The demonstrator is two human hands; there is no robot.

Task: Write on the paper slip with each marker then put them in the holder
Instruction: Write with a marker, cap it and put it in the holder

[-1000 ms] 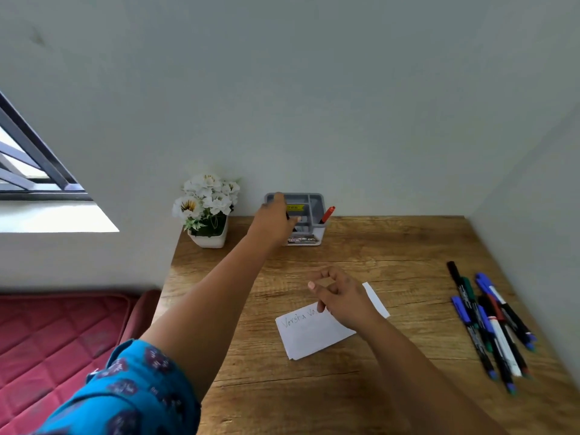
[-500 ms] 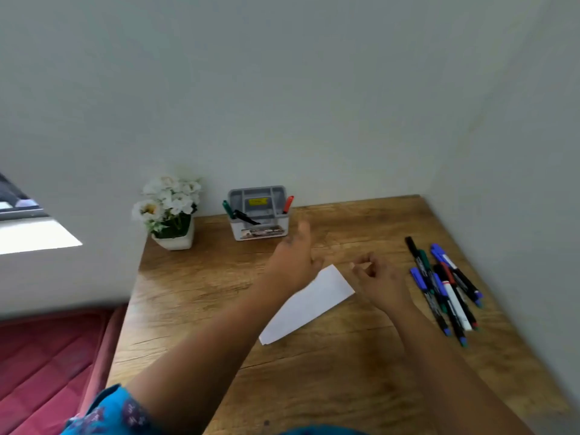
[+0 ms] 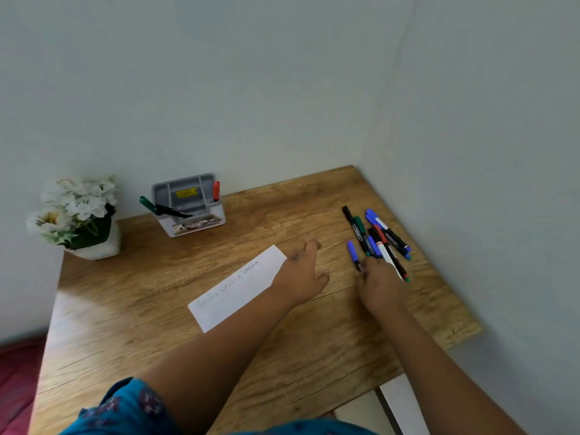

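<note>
While your right hand curls its fingers onto the blue-capped marker at the pile's near edge, your left hand lies open on the worktop beside the paper slip. Lift it, uncap, write; the holder waits beyond.

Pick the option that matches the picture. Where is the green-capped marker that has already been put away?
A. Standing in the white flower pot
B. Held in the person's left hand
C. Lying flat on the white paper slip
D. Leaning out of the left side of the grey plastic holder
D: the green-capped marker leans out of the left side of the grey plastic holder, while a red-capped marker stands at its right side.
</note>
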